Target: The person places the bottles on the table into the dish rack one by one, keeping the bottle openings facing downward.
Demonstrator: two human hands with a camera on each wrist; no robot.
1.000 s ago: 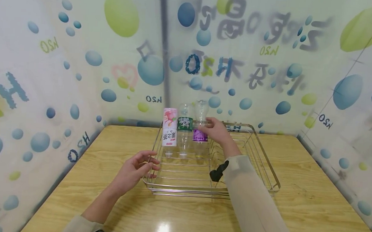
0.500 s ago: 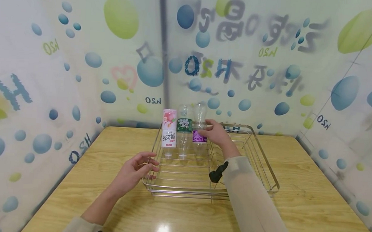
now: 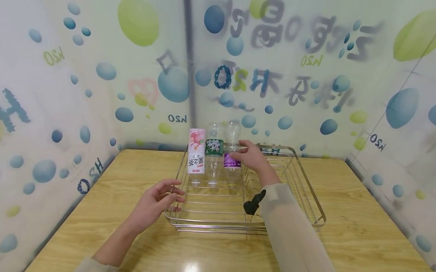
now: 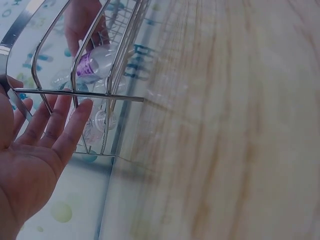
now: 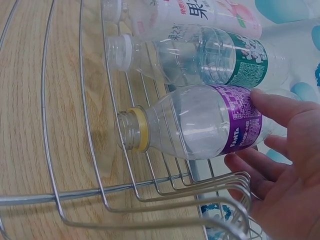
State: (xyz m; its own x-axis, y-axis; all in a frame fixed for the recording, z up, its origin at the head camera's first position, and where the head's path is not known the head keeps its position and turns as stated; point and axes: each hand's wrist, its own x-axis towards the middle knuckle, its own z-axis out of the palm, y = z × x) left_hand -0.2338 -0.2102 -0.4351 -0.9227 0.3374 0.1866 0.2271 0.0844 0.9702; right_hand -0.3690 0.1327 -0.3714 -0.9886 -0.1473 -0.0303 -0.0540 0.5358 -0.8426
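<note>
In the head view a clear plastic bottle with a purple Fanta label [image 3: 232, 161] stands neck down in a wire dish rack [image 3: 214, 222]. My right hand [image 3: 254, 157] holds it at the label, thumb on the near side and fingers round the far side. The right wrist view shows its uncapped neck with a yellow ring [image 5: 142, 129] among the wires. Beside it stand an inverted bottle with a green label [image 3: 214, 147] and one with a pink and white label [image 3: 196, 151]. My left hand [image 3: 156, 202] rests at the rack's left side, fingers loosely extended against the wires [image 4: 75, 93].
The rack sits on a wood-grain table [image 3: 133, 246]. Upright wire dividers [image 5: 220, 200] run through its middle, close to the right hand. Behind the table rises a wall covering [image 3: 285, 94] printed with blue and green drops.
The view has shifted slightly. My right hand and the purple-labelled bottle have settled a little lower; the left hand stays at the rack's side.
</note>
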